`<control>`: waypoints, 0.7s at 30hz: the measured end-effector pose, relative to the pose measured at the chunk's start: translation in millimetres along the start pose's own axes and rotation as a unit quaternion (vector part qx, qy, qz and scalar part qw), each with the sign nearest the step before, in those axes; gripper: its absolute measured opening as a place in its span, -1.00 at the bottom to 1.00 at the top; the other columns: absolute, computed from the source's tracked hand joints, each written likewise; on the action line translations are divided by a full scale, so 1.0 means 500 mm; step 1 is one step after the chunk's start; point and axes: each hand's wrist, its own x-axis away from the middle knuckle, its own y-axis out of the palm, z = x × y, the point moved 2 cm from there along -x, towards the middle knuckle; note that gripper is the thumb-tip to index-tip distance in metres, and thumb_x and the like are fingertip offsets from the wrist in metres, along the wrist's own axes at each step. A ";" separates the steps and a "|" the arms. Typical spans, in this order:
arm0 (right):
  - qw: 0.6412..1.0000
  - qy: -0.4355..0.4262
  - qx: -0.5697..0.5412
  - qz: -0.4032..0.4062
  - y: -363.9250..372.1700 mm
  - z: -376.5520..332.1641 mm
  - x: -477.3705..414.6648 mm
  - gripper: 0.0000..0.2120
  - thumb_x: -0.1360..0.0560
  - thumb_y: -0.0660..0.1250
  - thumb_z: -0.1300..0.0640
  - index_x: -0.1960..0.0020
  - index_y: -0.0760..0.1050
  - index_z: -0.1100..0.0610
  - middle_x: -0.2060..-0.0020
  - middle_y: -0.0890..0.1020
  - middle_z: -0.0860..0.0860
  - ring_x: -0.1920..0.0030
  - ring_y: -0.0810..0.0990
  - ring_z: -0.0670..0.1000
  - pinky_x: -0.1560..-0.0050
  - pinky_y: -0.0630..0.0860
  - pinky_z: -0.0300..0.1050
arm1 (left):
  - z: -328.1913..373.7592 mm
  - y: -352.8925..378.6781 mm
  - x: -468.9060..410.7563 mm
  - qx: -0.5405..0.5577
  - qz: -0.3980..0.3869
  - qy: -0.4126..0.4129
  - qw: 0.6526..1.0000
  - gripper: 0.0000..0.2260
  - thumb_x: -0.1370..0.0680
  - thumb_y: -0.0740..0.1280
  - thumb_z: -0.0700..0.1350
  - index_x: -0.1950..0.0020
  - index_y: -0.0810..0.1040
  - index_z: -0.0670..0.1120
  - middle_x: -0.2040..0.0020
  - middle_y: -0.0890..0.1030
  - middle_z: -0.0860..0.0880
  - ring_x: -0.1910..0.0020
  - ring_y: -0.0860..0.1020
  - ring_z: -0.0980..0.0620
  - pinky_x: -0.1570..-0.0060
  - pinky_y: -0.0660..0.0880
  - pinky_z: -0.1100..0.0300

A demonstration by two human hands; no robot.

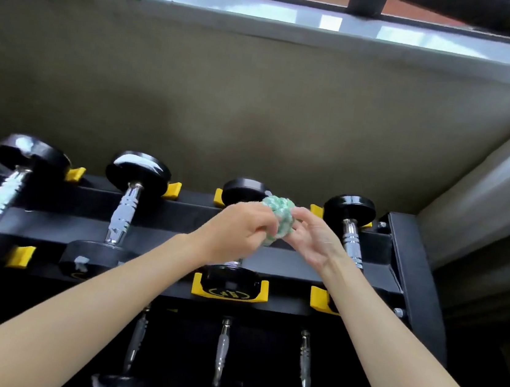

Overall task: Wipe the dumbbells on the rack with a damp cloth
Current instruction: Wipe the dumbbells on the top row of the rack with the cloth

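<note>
- Grip: both clamped on cloth (276,220). My L hand (242,232) pinches its left side, R hand (314,239) fingertips pinch its right.
- Cloth: green-white, balled up, held in the air betw. my hands.
- It's over the 3rd dumbbell (232,279) from left, top shelf of rack (413,277).
- Other dumbbells (131,207) lie beside it in yellow cradles (19,256); more on the shelf below.
</note>
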 end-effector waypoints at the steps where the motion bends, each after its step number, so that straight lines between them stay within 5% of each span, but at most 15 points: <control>1: 1.000 0.000 0.013 -0.003 0.000 0.000 -0.006 -0.74 -0.53 0.11 0.34 -0.13 0.51 0.29 0.03 0.66 0.12 0.10 0.64 -0.01 0.07 0.61 -0.16 | -0.006 -0.011 -0.004 0.053 0.077 -0.063 0.994 -0.79 -0.41 0.12 -0.30 0.17 0.56 -0.23 0.16 0.56 -0.10 0.14 0.50 0.00 0.11 0.40 0.22; 3: 1.000 -0.006 0.026 0.009 -0.001 -0.001 -0.022 -0.64 -0.48 0.09 0.41 -0.24 0.44 0.32 -0.08 0.60 0.15 0.02 0.61 0.03 0.01 0.60 -0.12 | -0.028 -0.028 -0.014 0.111 0.181 -0.173 0.962 -0.87 -0.47 0.22 -0.33 0.04 0.49 -0.18 0.08 0.51 -0.08 0.09 0.50 0.03 0.13 0.46 0.27; 6: 0.999 -0.025 0.027 0.025 -0.004 -0.004 -0.038 -0.60 -0.45 0.08 0.47 -0.21 0.41 0.21 -0.01 0.59 0.15 0.08 0.61 0.04 0.09 0.61 -0.10 | -0.064 -0.033 -0.024 0.237 0.055 -0.300 0.922 -0.75 -0.50 0.36 -0.20 -0.16 0.45 -0.09 -0.04 0.57 -0.03 0.01 0.57 0.05 -0.01 0.50 0.26; 8: 0.997 -0.033 0.069 0.005 0.000 -0.007 -0.043 -0.61 -0.45 0.07 0.48 -0.14 0.45 0.16 0.04 0.61 0.13 0.12 0.62 0.03 0.15 0.61 -0.13 | -0.076 -0.027 -0.020 0.261 -0.020 -0.303 0.916 -0.82 -0.49 0.39 -0.19 -0.09 0.56 -0.12 0.02 0.62 -0.04 0.05 0.59 0.05 -0.01 0.55 0.17; 12: 0.991 -0.045 0.127 0.008 0.004 -0.002 -0.054 -0.63 -0.46 0.00 0.43 -0.06 0.51 0.20 0.06 0.62 0.11 0.13 0.65 0.01 0.20 0.60 -0.12 | -0.078 -0.019 -0.021 0.209 -0.013 -0.286 0.935 -0.80 -0.42 0.47 -0.13 -0.01 0.57 -0.06 0.13 0.60 0.02 0.26 0.54 0.10 0.10 0.53 0.24; 15: 0.995 -0.018 0.095 -0.022 0.005 -0.001 -0.059 -0.77 -0.53 0.10 0.22 -0.06 0.50 0.21 0.05 0.62 0.12 0.08 0.61 0.06 0.15 0.59 -0.12 | -0.075 -0.016 -0.035 0.107 0.020 -0.256 0.961 -0.87 -0.44 0.43 -0.13 0.05 0.58 -0.11 0.22 0.63 -0.05 0.40 0.51 0.08 0.26 0.47 0.33; 17: 0.990 0.021 0.120 -0.068 0.008 -0.001 -0.057 -0.68 -0.50 0.22 0.01 -0.12 0.48 0.21 0.05 0.63 0.10 0.07 0.62 0.05 0.08 0.59 -0.11 | -0.072 -0.014 -0.047 0.099 0.044 -0.249 0.962 -0.90 -0.49 0.36 -0.15 0.17 0.59 -0.17 0.31 0.64 -0.15 0.43 0.56 0.00 0.31 0.54 0.25; 21: 0.985 0.002 0.170 -0.041 -0.010 0.002 -0.069 -0.56 -0.27 0.42 0.26 -0.13 0.46 0.15 0.08 0.64 0.06 0.15 0.65 -0.01 0.17 0.59 -0.13 | -0.093 -0.025 -0.063 0.198 0.109 -0.314 0.922 -0.84 -0.50 0.26 -0.22 0.26 0.55 -0.21 0.32 0.61 -0.20 0.35 0.62 -0.12 0.30 0.62 0.05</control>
